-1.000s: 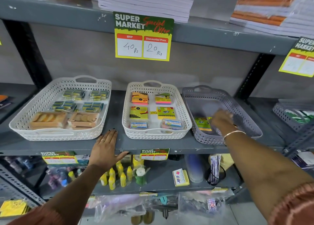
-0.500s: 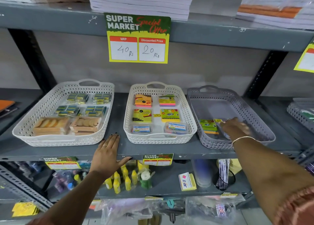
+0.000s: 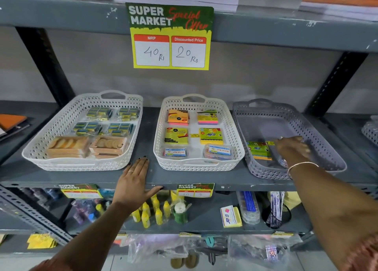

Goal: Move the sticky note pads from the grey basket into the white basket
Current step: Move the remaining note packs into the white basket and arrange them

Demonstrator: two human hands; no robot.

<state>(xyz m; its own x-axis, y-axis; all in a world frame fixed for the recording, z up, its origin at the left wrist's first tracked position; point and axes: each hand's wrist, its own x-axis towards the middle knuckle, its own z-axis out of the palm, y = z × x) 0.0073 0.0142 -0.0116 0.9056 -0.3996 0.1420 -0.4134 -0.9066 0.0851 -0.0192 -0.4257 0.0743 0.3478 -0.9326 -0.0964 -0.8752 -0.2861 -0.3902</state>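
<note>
The grey basket stands at the right of the middle shelf. A green and yellow sticky note pad lies at its front left. My right hand reaches into this basket palm down, its fingertips beside the pad's right edge. A clear packet shows partly under my wrist, and what the palm covers is hidden. The white basket in the middle holds several sticky note pads and two clear boxes. My left hand lies flat on the shelf's front edge with its fingers spread, holding nothing.
A second white basket at the left holds small boxes and wooden packs. A price sign hangs from the shelf above. The lower shelf carries yellow bottles, a notepad and pens. Dark uprights flank the bay.
My right hand has stayed inside the grey basket, shifting slightly along the pad's right side. My left hand has kept its place on the shelf edge. The view has shifted a little.
</note>
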